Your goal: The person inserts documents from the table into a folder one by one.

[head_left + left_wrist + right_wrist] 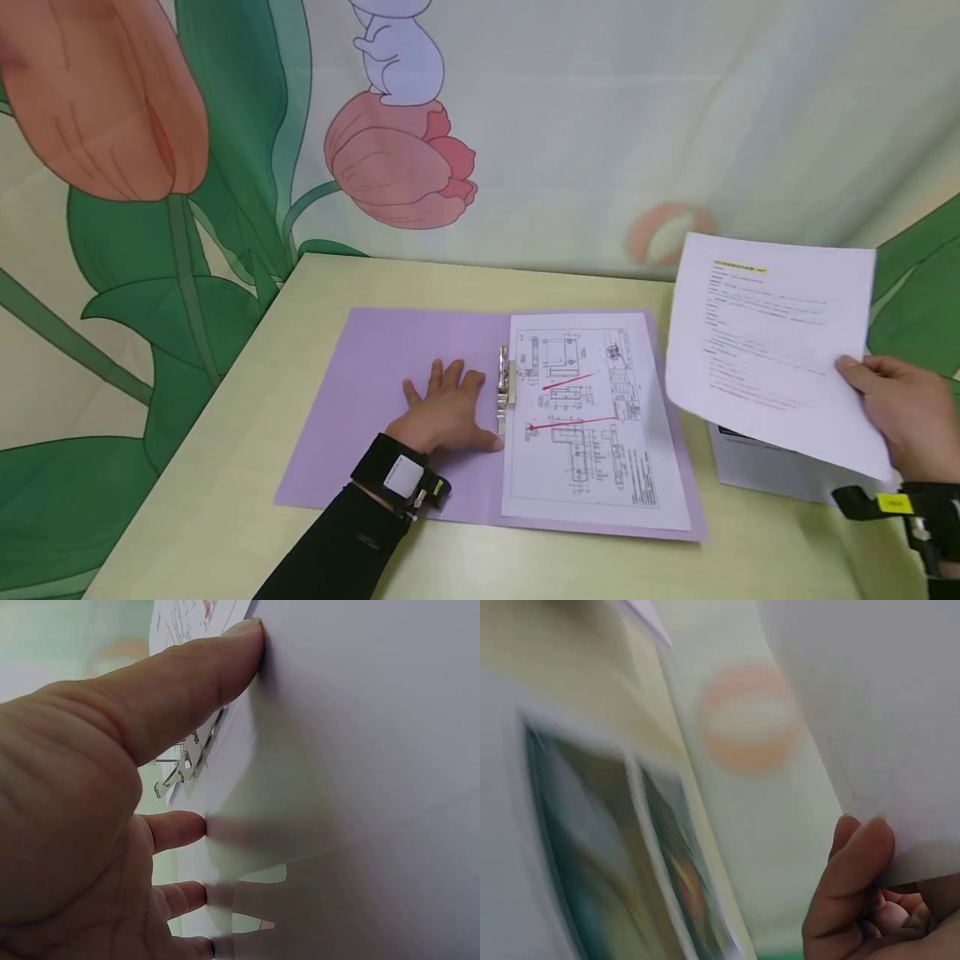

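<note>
A purple folder (pixel 330 433) lies spread on the table, with a metal clip (pixel 502 392) along its middle. On its right side rests a sheet with drawings and red lines (pixel 637 492). My left hand (pixel 442 417) rests with spread fingers on the folder's left inner side, its thumb near the clip; the left wrist view shows the fingertips touching the purple surface. My right hand (pixel 907 408) pinches a printed text sheet (pixel 772 333) by its right edge, raised to the right of the folder. In the right wrist view the fingers grip the held sheet's edge (pixel 885 735).
Partly under the raised sheet, another paper (pixel 780 471) lies on the table (pixel 480 279) at the right; the right wrist view shows dark pictures on a paper (pixel 592 847). A curtain with printed flowers (pixel 562 150) hangs behind the table's back edge.
</note>
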A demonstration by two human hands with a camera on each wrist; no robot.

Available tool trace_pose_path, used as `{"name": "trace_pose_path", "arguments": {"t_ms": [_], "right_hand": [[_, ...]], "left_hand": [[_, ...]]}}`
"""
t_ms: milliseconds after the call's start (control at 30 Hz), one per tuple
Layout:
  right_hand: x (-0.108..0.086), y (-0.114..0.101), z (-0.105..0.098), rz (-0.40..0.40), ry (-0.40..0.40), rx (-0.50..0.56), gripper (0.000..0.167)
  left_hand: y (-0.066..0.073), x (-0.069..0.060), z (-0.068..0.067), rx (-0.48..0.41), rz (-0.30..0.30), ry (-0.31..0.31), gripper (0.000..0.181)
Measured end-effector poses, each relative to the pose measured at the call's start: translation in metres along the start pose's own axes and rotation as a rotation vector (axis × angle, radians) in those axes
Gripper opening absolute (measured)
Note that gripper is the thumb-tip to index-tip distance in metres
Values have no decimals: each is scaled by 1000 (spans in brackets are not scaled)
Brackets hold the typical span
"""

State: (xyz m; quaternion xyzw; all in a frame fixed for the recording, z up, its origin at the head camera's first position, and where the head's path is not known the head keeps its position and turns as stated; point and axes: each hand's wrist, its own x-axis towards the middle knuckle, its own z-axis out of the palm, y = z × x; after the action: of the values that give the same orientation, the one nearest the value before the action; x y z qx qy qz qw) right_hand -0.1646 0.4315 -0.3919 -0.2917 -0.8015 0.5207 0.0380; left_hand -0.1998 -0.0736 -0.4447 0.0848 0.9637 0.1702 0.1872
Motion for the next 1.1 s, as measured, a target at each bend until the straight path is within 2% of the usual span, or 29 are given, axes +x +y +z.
{"name": "trace_pose_path", "arguments": {"t_ms": [67, 133, 267, 433, 600, 767, 967, 1100], "right_hand": [[-14, -5, 24, -40, -30, -129, 52], [-26, -8, 47, -90, -75, -151, 65], [-47, -14, 89, -141, -165, -118, 63], [-65, -12, 126, -148, -198, -126, 54], [-73, 1, 140, -172, -227, -158, 47], [-72, 7, 147, -192, -225, -195, 42], [-70, 8, 148, -184, -229, -221, 43], [-75, 1, 148, -212, -213, -264, 41]], "left_hand": [[0, 0, 0, 0, 0, 1, 104], [-1, -1, 0, -3, 0, 1, 104], [-1, -2, -2, -3, -3, 9, 103], [-1, -3, -4, -6, 1, 12, 103], [-1, -3, -2, -1, 11, -5, 103], [-4, -2, 0, 23, 25, 13, 103], [-9, 0, 3, 23, 49, 30, 103], [-9, -1, 3, 19, 49, 29, 104]]}}
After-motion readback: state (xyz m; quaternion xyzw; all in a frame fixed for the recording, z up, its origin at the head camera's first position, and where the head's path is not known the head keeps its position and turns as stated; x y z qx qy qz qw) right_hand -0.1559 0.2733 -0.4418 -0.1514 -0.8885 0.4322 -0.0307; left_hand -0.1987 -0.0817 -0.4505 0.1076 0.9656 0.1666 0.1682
